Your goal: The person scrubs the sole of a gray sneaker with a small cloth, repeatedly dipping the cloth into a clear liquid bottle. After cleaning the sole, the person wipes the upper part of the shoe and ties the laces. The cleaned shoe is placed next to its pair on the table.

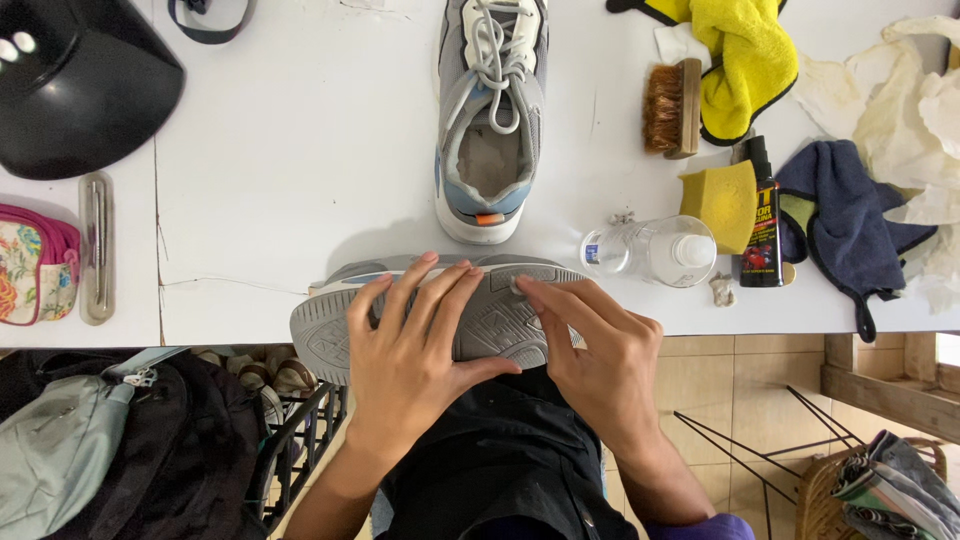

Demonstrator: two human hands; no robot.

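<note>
A grey sneaker [330, 330] lies on its side at the near edge of the white table [300, 150], its ridged sole turned up toward me. My left hand [410, 350] wraps over the middle of the sole and grips it. My right hand [590, 345] rests on the sole's right part, with its index finger and thumb pinching at a spot in the tread. The matching grey sneaker [490, 110] stands upright farther back on the table, laces up.
A wooden brush [672, 107], yellow cloth [745, 60], yellow sponge [720, 200], clear bottle [650, 250] on its side, dark spray bottle [765, 215] and dark blue cloth [840, 215] lie at right. A black helmet [80, 85] and floral pouch [30, 265] sit at left. Bags lie on the floor below.
</note>
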